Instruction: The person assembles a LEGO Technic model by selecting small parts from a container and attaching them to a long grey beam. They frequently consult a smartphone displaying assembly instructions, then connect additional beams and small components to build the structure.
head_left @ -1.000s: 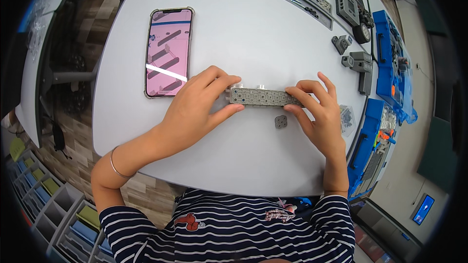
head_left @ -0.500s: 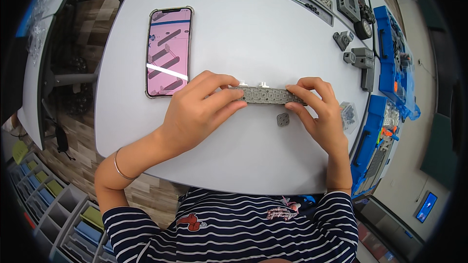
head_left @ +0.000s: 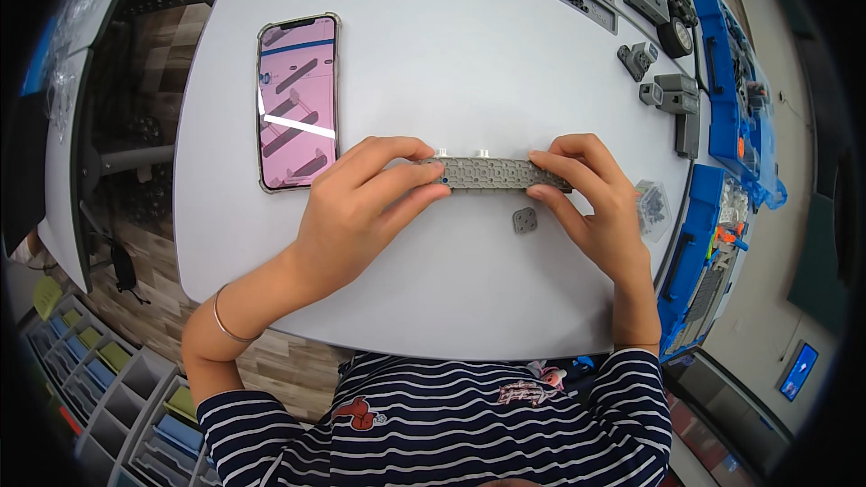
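Left hand narrowly pinching gray beam at left end, right hand pinching its right end

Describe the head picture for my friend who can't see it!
A person's left hand and right hand hold a long gray beam by its ends at a white table; a small gray square piece lies nearby, a pink-screened phone at left.

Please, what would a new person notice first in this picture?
Probably the pink-screened phone, at the upper left of the white table. Next, the gray beam, held near its ends by the left hand and the right hand, close to the picture's centre. Blue cases stand out toward the right side.
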`<state>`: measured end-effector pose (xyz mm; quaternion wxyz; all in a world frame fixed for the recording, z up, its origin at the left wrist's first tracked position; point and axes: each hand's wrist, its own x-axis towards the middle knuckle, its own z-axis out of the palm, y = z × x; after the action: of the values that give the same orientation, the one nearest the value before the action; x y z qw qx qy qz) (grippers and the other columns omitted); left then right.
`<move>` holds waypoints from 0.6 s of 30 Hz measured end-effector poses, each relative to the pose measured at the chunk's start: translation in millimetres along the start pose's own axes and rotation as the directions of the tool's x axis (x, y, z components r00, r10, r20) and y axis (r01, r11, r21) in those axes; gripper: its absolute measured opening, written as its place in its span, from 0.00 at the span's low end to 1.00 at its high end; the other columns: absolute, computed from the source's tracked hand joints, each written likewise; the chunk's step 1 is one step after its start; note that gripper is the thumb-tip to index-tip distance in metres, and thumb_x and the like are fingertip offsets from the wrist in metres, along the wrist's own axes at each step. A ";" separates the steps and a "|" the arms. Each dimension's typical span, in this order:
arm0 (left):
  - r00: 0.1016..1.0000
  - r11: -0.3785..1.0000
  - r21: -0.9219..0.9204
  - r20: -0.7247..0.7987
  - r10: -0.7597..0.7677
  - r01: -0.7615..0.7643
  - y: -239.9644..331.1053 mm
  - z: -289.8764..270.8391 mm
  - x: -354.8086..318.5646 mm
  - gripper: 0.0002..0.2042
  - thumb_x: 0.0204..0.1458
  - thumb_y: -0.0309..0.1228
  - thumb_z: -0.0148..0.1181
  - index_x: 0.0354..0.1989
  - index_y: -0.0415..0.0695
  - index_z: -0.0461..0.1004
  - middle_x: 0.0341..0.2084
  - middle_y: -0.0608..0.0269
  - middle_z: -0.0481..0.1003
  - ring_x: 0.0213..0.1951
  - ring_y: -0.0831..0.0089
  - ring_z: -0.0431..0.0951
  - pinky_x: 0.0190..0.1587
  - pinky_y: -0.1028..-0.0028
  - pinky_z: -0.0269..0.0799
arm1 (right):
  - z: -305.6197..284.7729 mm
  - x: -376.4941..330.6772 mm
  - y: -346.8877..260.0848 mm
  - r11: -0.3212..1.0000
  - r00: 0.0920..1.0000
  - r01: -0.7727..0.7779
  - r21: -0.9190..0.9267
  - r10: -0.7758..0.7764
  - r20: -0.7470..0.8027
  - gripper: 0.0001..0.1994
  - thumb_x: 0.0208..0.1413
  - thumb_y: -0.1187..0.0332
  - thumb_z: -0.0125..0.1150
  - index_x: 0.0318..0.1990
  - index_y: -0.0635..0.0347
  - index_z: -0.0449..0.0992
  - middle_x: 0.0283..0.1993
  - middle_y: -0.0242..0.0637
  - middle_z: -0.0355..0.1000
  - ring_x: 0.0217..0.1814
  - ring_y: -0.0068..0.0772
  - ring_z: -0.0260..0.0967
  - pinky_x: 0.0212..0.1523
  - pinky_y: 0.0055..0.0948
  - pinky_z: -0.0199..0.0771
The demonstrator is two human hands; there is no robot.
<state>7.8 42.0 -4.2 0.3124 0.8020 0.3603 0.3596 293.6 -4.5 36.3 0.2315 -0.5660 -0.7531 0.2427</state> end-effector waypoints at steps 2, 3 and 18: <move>1.000 1.000 -0.002 0.011 -0.006 0.007 0.1 -0.8 -0.2 0.11 0.50 0.23 0.79 0.41 0.38 0.86 0.44 0.57 0.84 0.42 0.65 0.86 0.42 0.71 0.83 | -0.7 0.4 -0.3 1.000 1.000 0.003 0.000 -0.003 0.000 0.17 0.54 0.73 0.78 0.51 0.64 0.84 0.48 0.41 0.75 0.49 0.40 0.78 0.49 0.36 0.81; 1.000 1.000 -0.006 0.016 -0.013 0.013 0.0 -0.9 -0.3 0.11 0.50 0.23 0.79 0.41 0.38 0.86 0.44 0.56 0.84 0.42 0.65 0.86 0.42 0.72 0.83 | -1.5 0.7 -0.3 1.000 1.000 0.007 0.004 -0.007 0.005 0.17 0.54 0.73 0.78 0.51 0.64 0.84 0.48 0.41 0.75 0.48 0.40 0.78 0.49 0.36 0.80; 0.998 0.999 -0.036 0.057 0.014 -0.012 -4.1 4.4 -4.0 0.17 0.45 0.23 0.82 0.44 0.39 0.84 0.50 0.53 0.83 0.45 0.64 0.88 0.46 0.72 0.88 | -9.0 2.2 13.3 0.996 0.995 0.021 0.086 -0.029 0.096 0.19 0.52 0.74 0.79 0.51 0.64 0.82 0.49 0.40 0.72 0.49 0.39 0.76 0.50 0.35 0.78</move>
<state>8.0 40.0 -11.2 0.3346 0.8085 0.3397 0.3448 308.5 1.7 35.1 0.2216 -0.5338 -0.7593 0.2989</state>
